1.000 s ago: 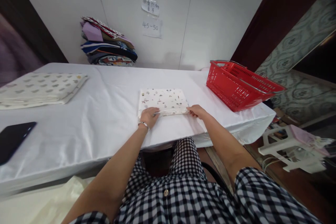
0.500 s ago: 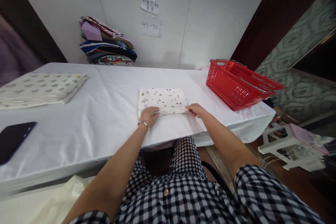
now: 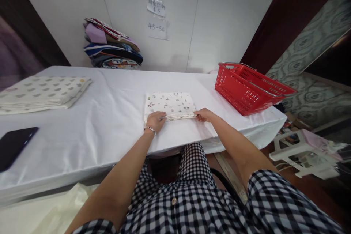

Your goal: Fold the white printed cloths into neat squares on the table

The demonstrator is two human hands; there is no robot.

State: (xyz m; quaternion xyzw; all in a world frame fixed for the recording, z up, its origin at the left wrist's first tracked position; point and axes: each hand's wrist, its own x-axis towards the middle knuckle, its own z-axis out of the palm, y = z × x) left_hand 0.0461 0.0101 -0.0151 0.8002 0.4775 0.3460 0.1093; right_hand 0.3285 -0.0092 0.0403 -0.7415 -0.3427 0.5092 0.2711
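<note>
A folded white cloth with small printed motifs [image 3: 170,104] lies on the white-covered table [image 3: 115,117], near its front edge. My left hand [image 3: 155,120], with a bracelet at the wrist, grips the cloth's near left corner, fingers curled over the edge. My right hand [image 3: 203,115] pinches the near right corner of the same cloth. The cloth lies flat and square between both hands.
A red plastic basket [image 3: 251,87] stands at the table's right end. A folded patterned sheet [image 3: 41,92] lies at the far left, a black phone [image 3: 13,146] near the left front. Stacked folded fabrics [image 3: 112,44] lean against the back wall. A white stool [image 3: 298,151] stands on the floor at right.
Hardly anything moved: both hands stay on the cloth's near corners, the right hand shifted a little toward the cloth.
</note>
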